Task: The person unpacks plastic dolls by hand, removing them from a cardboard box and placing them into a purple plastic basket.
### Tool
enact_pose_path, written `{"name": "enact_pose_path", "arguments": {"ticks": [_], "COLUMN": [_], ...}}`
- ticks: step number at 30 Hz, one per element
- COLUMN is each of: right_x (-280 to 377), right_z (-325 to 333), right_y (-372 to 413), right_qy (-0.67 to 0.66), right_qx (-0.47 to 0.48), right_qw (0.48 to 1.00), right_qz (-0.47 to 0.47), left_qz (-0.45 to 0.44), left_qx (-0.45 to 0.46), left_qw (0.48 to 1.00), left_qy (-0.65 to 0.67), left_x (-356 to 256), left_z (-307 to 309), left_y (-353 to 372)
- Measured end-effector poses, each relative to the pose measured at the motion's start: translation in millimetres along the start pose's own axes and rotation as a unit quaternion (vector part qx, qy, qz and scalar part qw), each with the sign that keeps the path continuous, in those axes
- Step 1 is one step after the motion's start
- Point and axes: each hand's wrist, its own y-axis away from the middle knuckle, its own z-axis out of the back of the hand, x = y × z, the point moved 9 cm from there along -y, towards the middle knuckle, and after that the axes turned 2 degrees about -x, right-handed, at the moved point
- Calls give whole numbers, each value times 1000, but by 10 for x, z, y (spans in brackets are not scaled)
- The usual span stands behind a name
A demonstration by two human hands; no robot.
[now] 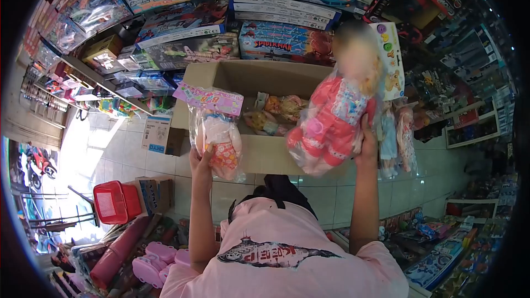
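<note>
My left hand (202,160) grips a small bagged doll (220,138) with an orange flowered bottom and a pink-purple header card. In my right hand (366,140) is a larger bagged doll (334,116) in a red outfit with a blue-and-white patterned front; its head is blurred. Both dolls are held above the near side of an open cardboard box (265,152). Inside the box lie more bagged dolls (282,106), partly hidden by the larger doll.
Toy boxes, one a Spiderman box (284,43), are stacked behind the cardboard box. A red plastic basket (117,201) stands at left on the tiled floor (124,157). Pink plastic items (154,262) lie lower left. Packaged dolls (406,135) hang at right beside crowded shelves.
</note>
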Motion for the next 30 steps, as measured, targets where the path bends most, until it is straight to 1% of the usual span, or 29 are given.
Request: {"name": "enact_pose_path", "arguments": {"ticks": [1, 4, 6, 7, 8, 9, 13, 15, 17, 18, 20, 21, 23, 26, 27, 30], "right_x": [-147, -361, -481, -570, -638, -666, -693, -597, -526, -473, -321, -273, -157, -52, 61, 270], "right_z": [153, 212, 275, 351, 407, 437, 616, 723, 856, 922, 1015, 1067, 1215, 1535, 1719, 2074], "right_y": [89, 482, 709, 841, 974, 1095, 1543, 1724, 1890, 1949, 2033, 2076, 2157, 2238, 2292, 2402], "right_qy": [5, 25, 11, 7, 2, 3, 37, 51, 65, 65, 97, 96, 125, 104, 97, 67], "right_qx": [-22, -29, -21, -37, -55, -61, -105, -128, -164, -171, -159, -165, -201, -226, -235, -271], "right_qw": [1000, 999, 1000, 999, 997, 997, 993, 990, 984, 983, 982, 981, 971, 966, 963, 956], "right_qz": [2, 0, -11, -30, -49, -46, -25, -7, -27, -22, 21, 25, 37, 76, 84, 85], "left_qz": [0, 10, 16, 17, 23, 31, 39, 32, 36, 35, 44, 52, 49, 40, 32, 20], "left_qx": [4, 38, 68, 72, 94, 117, 150, 174, 190, 196, 215, 225, 240, 259, 268, 299], "left_qw": [1000, 999, 995, 995, 993, 990, 984, 979, 976, 975, 970, 966, 962, 956, 952, 942], "left_qy": [2, -27, -73, -71, -73, -75, -92, -97, -100, -103, -107, -113, -121, -136, -142, -149], "left_x": [27, 108, 155, 184, 237, 297, 458, 478, 517, 535, 647, 701, 757, 810, 876, 1039], "left_z": [75, 243, 292, 349, 370, 371, 337, 222, 83, 16, -109, -176, -341, -684, -917, -1310], "left_y": [68, 277, 392, 447, 494, 533, 673, 739, 797, 823, 832, 842, 881, 1036, 1118, 1266]}}
